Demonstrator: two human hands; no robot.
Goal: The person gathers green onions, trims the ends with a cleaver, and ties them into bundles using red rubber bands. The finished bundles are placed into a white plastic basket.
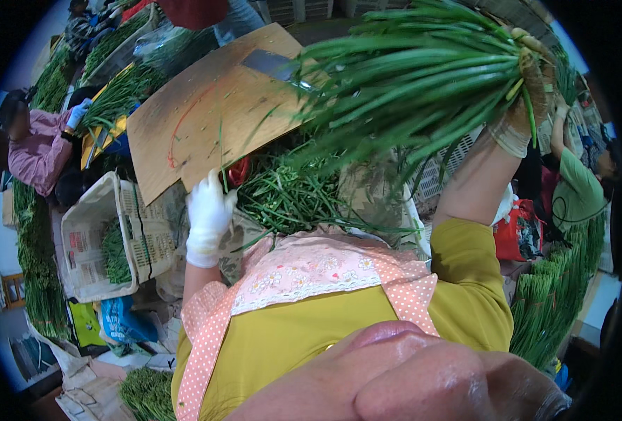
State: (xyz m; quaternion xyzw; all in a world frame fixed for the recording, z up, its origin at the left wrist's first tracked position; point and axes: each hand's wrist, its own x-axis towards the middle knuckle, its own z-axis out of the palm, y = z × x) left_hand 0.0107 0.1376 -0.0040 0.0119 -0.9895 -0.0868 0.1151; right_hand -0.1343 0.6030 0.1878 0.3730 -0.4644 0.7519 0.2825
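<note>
My right hand (534, 84), in a soiled pale glove, grips a large bunch of long green chive-like stalks (421, 79) by one end. The bunch is raised at the upper right, its blurred loose ends fanning left over a wooden board (185, 126). My left hand (208, 218), in a white glove, is at the board's near edge with its fingers curled. A single thin green stalk (221, 131) stands up from between its thumb and fingers. Loose green trimmings (295, 194) lie heaped between the board and my floral apron (300, 268).
A broad metal blade (269, 64) lies on the board, partly behind the bunch. A white plastic crate (98, 242) with greens stands at left. Banded green bundles (553, 294) line the right. Other people work nearby, one in a pink top (40, 142), another in green (576, 189).
</note>
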